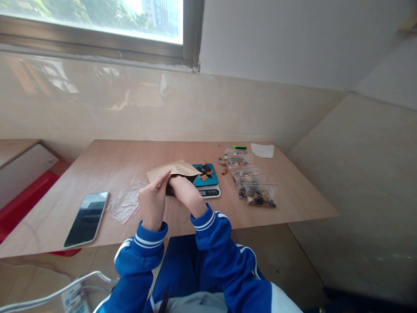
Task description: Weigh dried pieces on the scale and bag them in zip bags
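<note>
My left hand (151, 201) grips the near edge of a brown paper bag (172, 170) held above the wooden table (124, 161). My right hand (183, 191) reaches into the bag's opening, its fingers hidden inside. Just behind the bag stands a small digital scale (208, 184) with a teal platform carrying a few dark and tan pieces. Both arms wear blue sleeves with white stripes.
Several clear zip bags of mixed dried pieces (252, 184) lie right of the scale. An empty zip bag (125, 204) and a phone (87, 218) lie at the left. A green pen (239, 147) and white paper (262, 150) sit at the back. Red item (22, 204) beside the table.
</note>
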`<state>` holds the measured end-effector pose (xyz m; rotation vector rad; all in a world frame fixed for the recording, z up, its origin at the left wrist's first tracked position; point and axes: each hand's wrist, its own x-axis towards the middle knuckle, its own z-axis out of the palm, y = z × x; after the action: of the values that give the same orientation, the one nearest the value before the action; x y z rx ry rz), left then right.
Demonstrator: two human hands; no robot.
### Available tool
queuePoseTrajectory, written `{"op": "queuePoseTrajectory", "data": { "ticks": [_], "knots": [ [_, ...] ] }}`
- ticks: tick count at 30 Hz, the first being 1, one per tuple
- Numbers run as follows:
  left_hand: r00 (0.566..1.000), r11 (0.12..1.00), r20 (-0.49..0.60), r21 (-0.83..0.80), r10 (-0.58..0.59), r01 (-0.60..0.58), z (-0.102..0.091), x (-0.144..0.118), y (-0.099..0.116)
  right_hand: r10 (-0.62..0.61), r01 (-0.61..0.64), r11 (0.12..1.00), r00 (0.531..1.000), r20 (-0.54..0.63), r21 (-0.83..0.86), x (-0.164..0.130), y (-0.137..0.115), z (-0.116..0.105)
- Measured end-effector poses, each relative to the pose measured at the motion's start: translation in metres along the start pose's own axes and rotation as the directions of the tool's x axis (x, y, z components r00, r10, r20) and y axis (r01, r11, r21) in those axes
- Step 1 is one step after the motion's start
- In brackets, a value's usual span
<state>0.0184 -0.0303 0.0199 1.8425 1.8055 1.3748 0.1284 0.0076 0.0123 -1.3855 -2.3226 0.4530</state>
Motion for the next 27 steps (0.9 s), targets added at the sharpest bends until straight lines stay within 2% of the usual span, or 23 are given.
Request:
{"op": "queuePoseTrajectory", "data": {
  "ticks": [3,6,10,13,17,20,24,27],
  "knots": [
    [1.0,0.999,-0.013,-0.047,-0.004,0.003,-0.004,0.007,0.0,-0.02,0.019,1.0,0.999,0.051,0.012,-0.012,-0.013,-0.028],
    [1.0,0.995,-0.007,-0.101,-0.015,0.014,-0.008,0.015,0.003,-0.079,0.072,0.991,0.996,0.052,0.112,-0.021,-0.02,-0.053],
    [0.999,0.988,0.024,-0.147,-0.032,0.035,-0.011,0.025,0.007,-0.173,0.182,0.941,0.983,-0.056,0.284,-0.027,-0.01,-0.068],
    [0.999,0.989,0.034,-0.143,-0.039,0.043,-0.01,0.032,0.009,-0.175,0.224,0.913,0.97,-0.168,0.342,-0.028,0.004,-0.069],
    [0.998,0.991,0.049,-0.129,-0.042,0.048,-0.007,0.039,0.011,-0.101,0.233,0.881,0.943,-0.317,0.412,-0.026,0.016,-0.068],
    [0.998,0.993,0.046,-0.106,-0.045,0.05,-0.004,0.043,0.012,-0.014,0.252,0.814,0.91,-0.415,0.524,-0.022,0.022,-0.062],
    [1.0,0.999,-0.001,-0.035,-0.029,0.029,0.0,0.049,0.01,0.195,0.255,0.661,0.849,-0.49,0.706,-0.018,0.039,-0.053],
    [0.999,1.0,-0.036,0.011,0.011,-0.01,0.002,0.054,0.003,0.347,0.232,0.591,0.792,-0.503,0.773,-0.02,0.067,-0.048]
  ]
}}
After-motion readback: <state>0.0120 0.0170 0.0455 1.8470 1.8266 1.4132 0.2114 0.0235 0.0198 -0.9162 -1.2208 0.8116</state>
